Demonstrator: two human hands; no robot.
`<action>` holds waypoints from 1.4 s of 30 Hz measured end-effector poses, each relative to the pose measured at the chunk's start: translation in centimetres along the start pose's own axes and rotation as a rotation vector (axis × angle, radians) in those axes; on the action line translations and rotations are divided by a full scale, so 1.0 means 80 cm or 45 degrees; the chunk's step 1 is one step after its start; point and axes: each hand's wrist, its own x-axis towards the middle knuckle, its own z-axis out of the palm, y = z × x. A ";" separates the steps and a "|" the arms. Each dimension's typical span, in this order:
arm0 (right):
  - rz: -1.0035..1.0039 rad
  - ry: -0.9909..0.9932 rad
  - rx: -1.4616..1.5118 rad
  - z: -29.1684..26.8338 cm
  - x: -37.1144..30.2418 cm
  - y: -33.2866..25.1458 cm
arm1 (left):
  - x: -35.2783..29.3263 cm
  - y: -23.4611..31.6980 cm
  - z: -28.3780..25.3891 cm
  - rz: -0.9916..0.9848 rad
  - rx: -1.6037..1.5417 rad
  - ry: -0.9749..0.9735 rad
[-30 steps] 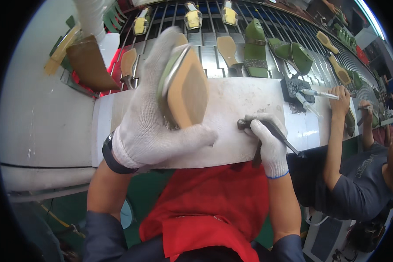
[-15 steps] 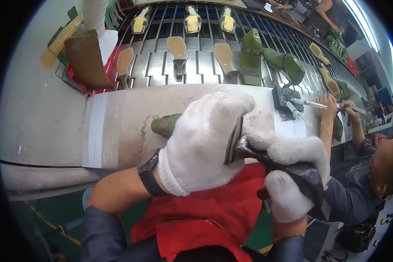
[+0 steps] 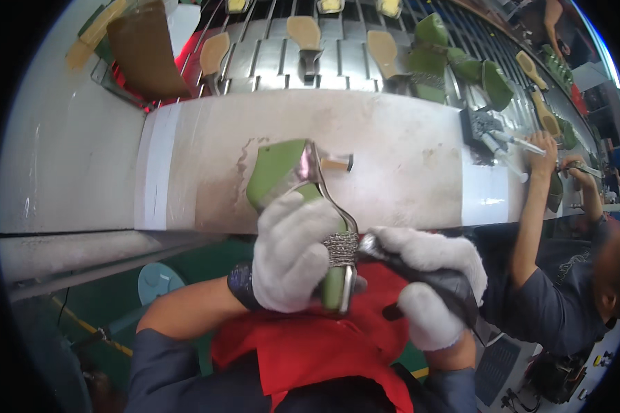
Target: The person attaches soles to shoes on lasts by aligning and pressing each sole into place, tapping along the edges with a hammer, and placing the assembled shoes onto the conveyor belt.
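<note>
My left hand (image 3: 289,255), in a white knit glove, grips a green high-heeled sandal (image 3: 279,172) on its side. The sandal's silvery strap and heel face the table, and a braided metallic band crosses its lower part beside my fingers. My right hand (image 3: 437,282), also gloved, is wrapped round a dark tool covered in black film (image 3: 442,277). The tool's shiny tip is close beside the sandal's sole edge near the braided band; whether it touches cannot be told. A short dark brown end of something sticks out below my right fingers.
Beyond the pale worktable (image 3: 393,158), tan-soled heeled shoes (image 3: 304,31) and green sandals (image 3: 430,58) stand on a slatted metal conveyor (image 3: 269,58). Syringes (image 3: 506,141) rest in a dark block at right. A co-worker's hands (image 3: 544,151) work beside it. A brown panel (image 3: 145,51) is at left.
My left hand has lowered and turned, bringing the sandal's side and heel into view; before, my hand mostly covered it. My right hand keeps the dark tool, slightly lower and further left.
</note>
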 end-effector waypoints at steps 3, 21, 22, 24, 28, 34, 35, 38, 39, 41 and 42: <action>0.324 0.292 0.398 0.028 -0.037 0.042 | -0.039 -0.018 -0.005 -0.082 0.168 -0.068; 0.257 -0.191 -0.388 0.007 0.022 0.039 | -0.075 -0.031 -0.003 -0.133 0.127 -0.139; 0.269 -0.199 -0.389 0.009 0.026 0.038 | -0.077 -0.029 0.000 -0.154 0.136 -0.102; 0.326 -0.192 -0.205 0.013 0.033 0.037 | -0.081 -0.037 -0.002 -0.148 0.132 -0.087; 0.096 -0.390 -0.582 0.028 0.028 0.030 | -0.088 -0.030 -0.009 -0.186 0.170 -0.113; 0.207 -0.428 -0.493 0.041 -0.004 0.025 | -0.087 -0.032 -0.006 -0.158 0.172 -0.190; 0.238 -0.455 -0.477 0.043 -0.014 0.024 | -0.088 -0.032 -0.009 -0.157 0.182 -0.192; 0.239 -0.393 -0.369 0.041 -0.049 0.035 | -0.082 -0.029 -0.005 -0.173 0.171 -0.271; 0.266 -0.337 -0.279 0.038 -0.055 0.039 | -0.081 -0.028 -0.007 -0.166 0.164 -0.265; 0.334 -0.063 -0.075 0.037 -0.071 0.051 | -0.083 -0.027 -0.014 -0.168 0.219 -0.251; 0.263 0.024 -0.132 0.038 -0.065 0.053 | -0.087 -0.032 -0.016 -0.135 0.224 -0.242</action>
